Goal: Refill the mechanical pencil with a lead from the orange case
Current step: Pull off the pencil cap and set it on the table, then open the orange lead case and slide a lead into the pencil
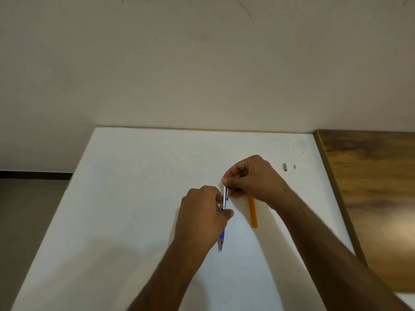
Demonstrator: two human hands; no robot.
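While the left hand (pixel 202 212) clamps the blue mechanical pencil (pixel 223 223) mid-counter (pixel 134 198), tip nearest | right hand (pixel 251 178) pinched together at its far end, lead indiscernible | orange case (pixel 252 212) just right | small grey cap (pixel 285 167) toward far right corner

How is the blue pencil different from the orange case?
The mechanical pencil is blue and silver; the orange case is plain orange. The pencil is held above the white table in the left hand, while the case lies flat on it. The pencil ends in a point; the case ends square. Both are long and thin.
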